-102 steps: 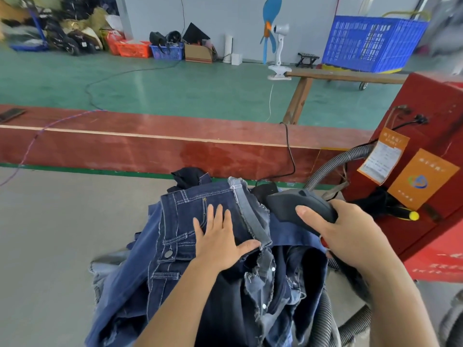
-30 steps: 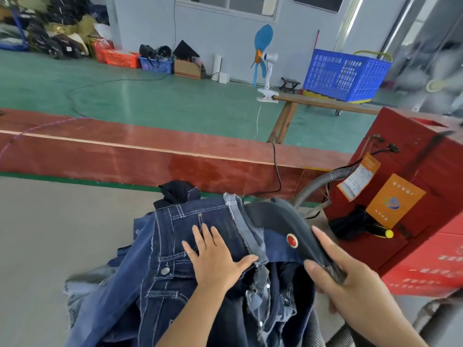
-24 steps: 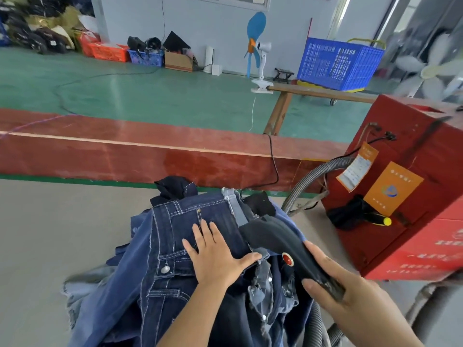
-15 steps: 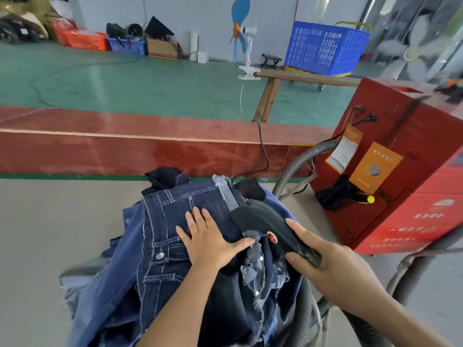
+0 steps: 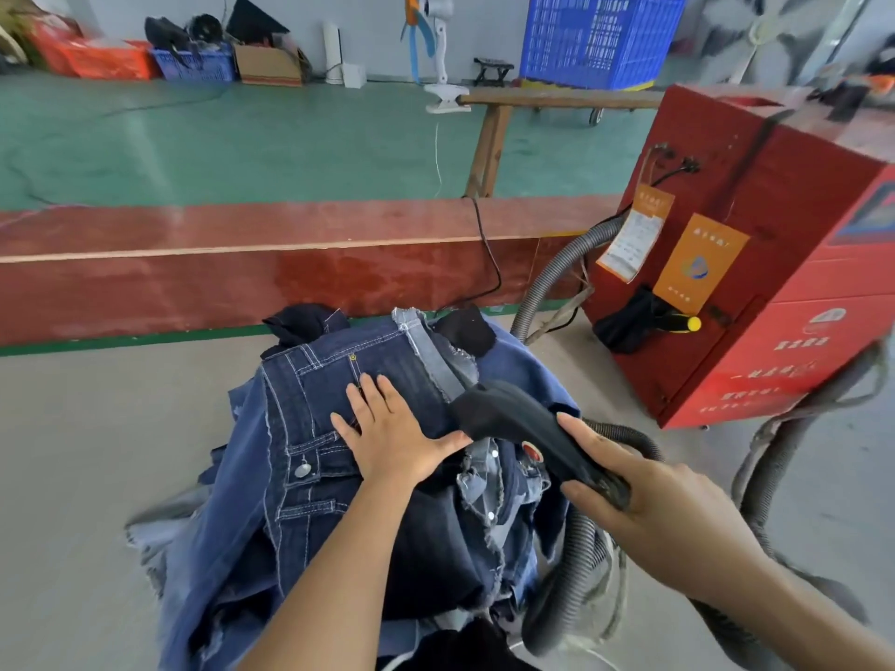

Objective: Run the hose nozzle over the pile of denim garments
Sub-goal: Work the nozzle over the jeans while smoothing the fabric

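A heap of dark and light blue denim garments [image 5: 310,481] lies on the grey table in front of me. My left hand [image 5: 392,438] presses flat on the top pair of jeans, fingers straight. My right hand [image 5: 644,506] grips the handle of the black hose nozzle [image 5: 513,423], which has a red button on its side. The nozzle's head lies on the denim just right of my left thumb. A grey ribbed hose [image 5: 566,573] runs down from the handle.
A red machine box [image 5: 775,263] with orange labels stands at the right, with another grey hose [image 5: 557,273] leading to it. A red wooden board [image 5: 242,268] borders the table's far side. A blue crate [image 5: 600,36], a fan and boxes stand on the green floor behind.
The nozzle has come down from the pile's upper right toward my left hand and now lies lower on the denim. My left hand has stayed pressed on the jeans.
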Demonstrator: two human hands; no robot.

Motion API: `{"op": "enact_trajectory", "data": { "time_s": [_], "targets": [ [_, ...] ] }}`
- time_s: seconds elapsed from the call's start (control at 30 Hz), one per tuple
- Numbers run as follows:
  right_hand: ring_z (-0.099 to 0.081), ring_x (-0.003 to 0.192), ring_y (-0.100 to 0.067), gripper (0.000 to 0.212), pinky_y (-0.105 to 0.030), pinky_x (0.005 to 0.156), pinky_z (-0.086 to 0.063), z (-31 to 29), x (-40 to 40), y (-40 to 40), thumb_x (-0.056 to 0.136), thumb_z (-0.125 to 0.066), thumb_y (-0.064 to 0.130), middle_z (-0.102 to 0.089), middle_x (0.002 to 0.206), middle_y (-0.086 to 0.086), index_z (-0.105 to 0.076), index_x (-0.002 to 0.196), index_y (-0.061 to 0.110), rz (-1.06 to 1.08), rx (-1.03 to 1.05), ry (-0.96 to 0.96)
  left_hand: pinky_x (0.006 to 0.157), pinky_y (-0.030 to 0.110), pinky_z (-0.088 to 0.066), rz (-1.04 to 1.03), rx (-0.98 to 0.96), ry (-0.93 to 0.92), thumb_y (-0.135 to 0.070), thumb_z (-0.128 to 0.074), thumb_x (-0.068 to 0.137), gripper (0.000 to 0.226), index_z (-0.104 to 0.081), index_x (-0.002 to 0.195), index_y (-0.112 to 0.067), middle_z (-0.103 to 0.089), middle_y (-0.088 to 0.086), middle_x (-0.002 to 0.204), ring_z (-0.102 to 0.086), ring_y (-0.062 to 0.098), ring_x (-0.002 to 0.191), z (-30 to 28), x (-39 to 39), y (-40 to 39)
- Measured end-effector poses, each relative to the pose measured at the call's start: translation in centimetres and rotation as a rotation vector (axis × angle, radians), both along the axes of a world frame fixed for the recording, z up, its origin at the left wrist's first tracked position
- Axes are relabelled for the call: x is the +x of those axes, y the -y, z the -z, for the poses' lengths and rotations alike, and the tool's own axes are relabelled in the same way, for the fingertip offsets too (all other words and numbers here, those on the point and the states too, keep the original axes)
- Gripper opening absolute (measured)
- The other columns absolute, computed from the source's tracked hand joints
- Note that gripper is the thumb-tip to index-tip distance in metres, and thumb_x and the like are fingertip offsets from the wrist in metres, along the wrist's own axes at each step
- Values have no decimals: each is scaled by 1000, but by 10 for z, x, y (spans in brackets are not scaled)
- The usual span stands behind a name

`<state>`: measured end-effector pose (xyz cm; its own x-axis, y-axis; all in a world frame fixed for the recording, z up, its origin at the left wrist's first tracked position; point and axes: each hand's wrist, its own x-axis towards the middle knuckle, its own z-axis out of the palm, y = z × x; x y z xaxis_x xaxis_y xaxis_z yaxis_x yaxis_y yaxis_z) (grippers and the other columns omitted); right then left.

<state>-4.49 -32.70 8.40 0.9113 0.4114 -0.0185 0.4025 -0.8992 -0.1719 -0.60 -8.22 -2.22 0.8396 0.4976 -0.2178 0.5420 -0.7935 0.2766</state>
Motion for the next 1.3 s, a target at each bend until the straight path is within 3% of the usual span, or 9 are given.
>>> {"op": "enact_trajectory", "data": {
  "time_s": [0.1, 0.17, 0.33, 0.73, 0.93, 1.07, 1.17, 1.23, 1.3],
  "targets": [
    [-63, 93, -15, 63, -27, 67, -43, 10, -1, -4, 85, -31, 73, -65, 99, 12, 20, 121, 77, -18, -61, 37, 114, 60, 5, 5, 9, -5, -88, -52, 62, 140, 17, 150, -5, 20, 13, 159, 20, 32, 146, 1, 1, 0],
    [-64, 90, -16, 64, -27, 66, -42, 15, -2, -6, 85, -28, 74, -64, 89, 10, 27, 118, 76, -20, -90, 56, 114, 60, 5, 7, 14, -8, -87, -54, 62, 141, 17, 150, -4, 20, 14, 159, 20, 33, 146, 2, 1, 0],
    [-64, 78, -12, 67, -25, 58, -38, 24, -2, -6, 86, -24, 74, -37, 58, 8, 40, 109, 71, -24, -137, 66, 113, 61, 5, 1, 29, -10, -84, -59, 61, 141, 16, 150, -4, 19, 14, 159, 19, 33, 146, 3, 3, 2],
    [-63, 76, -14, 68, -28, 53, -32, 36, 2, -15, 88, -18, 71, -55, 80, 7, 46, 110, 64, -49, -165, 92, 114, 61, 4, 3, 66, -26, -91, -52, 55, 146, 16, 150, -3, 19, 14, 159, 18, 33, 147, 4, 3, 6],
    [-62, 73, -16, 70, -27, 53, -34, 40, 2, -28, 92, -20, 68, -41, 71, 6, 47, 111, 61, -72, -127, 79, 114, 60, 5, 1, 74, -42, -91, -49, 58, 143, 17, 150, -4, 20, 14, 159, 20, 33, 146, 3, 3, 7],
    [-61, 74, -15, 66, -27, 53, -34, 45, 5, -34, 93, -19, 64, -48, 78, 8, 37, 127, 59, -98, -89, 120, 114, 60, 5, 2, 74, -45, -90, -50, 58, 143, 17, 150, -4, 21, 14, 159, 20, 33, 146, 3, 3, 8],
    [-62, 76, -15, 63, -28, 56, -40, 47, 8, -42, 95, -21, 60, -56, 89, 10, 6, 149, 41, -85, -104, 111, 113, 60, 6, 9, 79, -48, -89, -50, 60, 141, 17, 150, -4, 21, 15, 159, 20, 33, 146, 3, 2, 8],
    [-62, 75, -17, 55, -28, 57, -39, 46, 12, -48, 97, -26, 57, -58, 93, 9, -21, 143, 27, -50, -121, 65, 113, 60, 6, 12, 81, -49, -89, -50, 60, 140, 17, 150, -4, 22, 15, 158, 21, 34, 145, 3, 2, 7],
    [-53, 66, -16, 38, -26, 54, -32, 44, 17, -53, 98, -31, 52, -53, 89, 7, -38, 120, 23, -56, -90, 41, 113, 60, 7, 11, 79, -45, -89, -50, 61, 140, 18, 150, -4, 22, 14, 158, 22, 33, 145, 4, 3, 6]
  ]
}}
